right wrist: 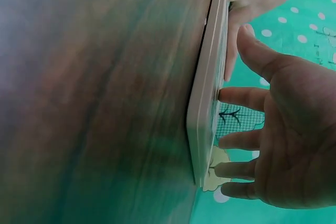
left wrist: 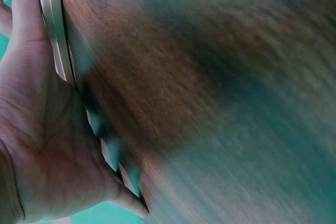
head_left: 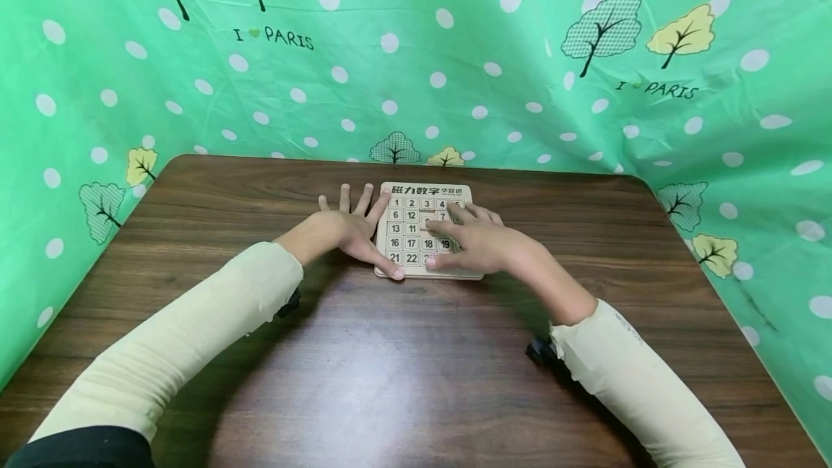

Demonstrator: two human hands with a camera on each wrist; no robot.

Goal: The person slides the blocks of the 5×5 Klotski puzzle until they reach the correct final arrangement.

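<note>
A pale number slide puzzle lies flat on the brown table, its numbered square tiles set in rows under a printed heading. My left hand is spread at the board's left edge, the thumb along the lower left corner and the index finger by the upper left. Over the right half of the board is my right hand, its index fingertip at a tile in the middle rows; it hides several tiles. In the right wrist view the fingers of the right hand reach straight toward the board's face, the thumb raised off it.
The dark wood table spreads around the board, with its far edge close behind. A green curtain with white dots and printed trees hangs behind and at both sides. Dark wrist devices sit beneath the cream sleeves.
</note>
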